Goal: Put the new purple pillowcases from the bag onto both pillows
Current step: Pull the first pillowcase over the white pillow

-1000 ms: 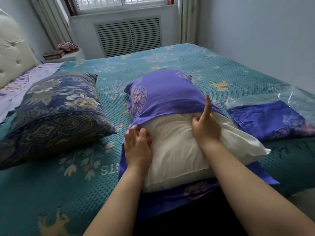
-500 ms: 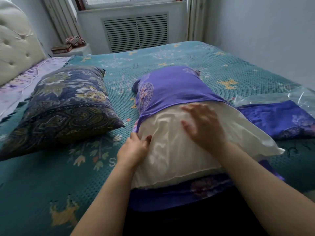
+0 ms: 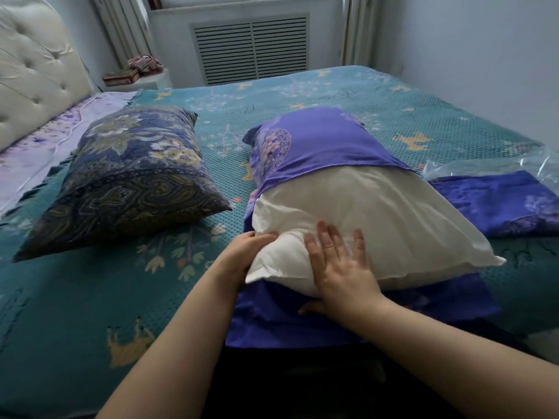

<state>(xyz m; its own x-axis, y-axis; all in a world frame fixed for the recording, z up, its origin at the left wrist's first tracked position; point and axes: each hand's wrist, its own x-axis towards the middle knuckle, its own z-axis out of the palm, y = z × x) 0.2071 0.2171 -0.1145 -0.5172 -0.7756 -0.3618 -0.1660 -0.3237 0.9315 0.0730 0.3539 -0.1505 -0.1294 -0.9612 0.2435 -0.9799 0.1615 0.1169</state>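
Nearest the camera, two bare forearms are extended over the edge of a bed covered with a teal bedspread (image 3: 90, 297). The right hand (image 3: 341, 267) is laid flat on the near end of a white pillow (image 3: 363, 219), its fingers (image 3: 325, 237) straight and spread across the top, while the thumb is tucked under the pillow's lower edge against the purple cloth beneath. The left hand (image 3: 245, 252) is pressed against the pillow's near left corner, with its fingers curved around that corner; how firmly the corner is gripped cannot be told.

The white pillow is lain lengthwise away from the camera and is only partly covered: a purple pillowcase (image 3: 320, 140) is drawn over its far half, and the case's lower layer is spread out flat beneath the bare near half, reaching the bed's edge. A pale floral medallion is printed on the case's left side.

To the right, just beside the pillow, a second purple pillowcase (image 3: 496, 204) is seen folded inside a clear plastic bag (image 3: 484, 164) on the bedspread.

To the left, apart from the white pillow, a second pillow (image 3: 130, 176) is placed in a dark blue paisley and floral cover.

Farther back, a cream tufted headboard (image 3: 33, 74) is seen at the left, a louvred radiator cover (image 3: 251, 48) under the window, and a small stand with folded items (image 3: 136, 71) beside it.
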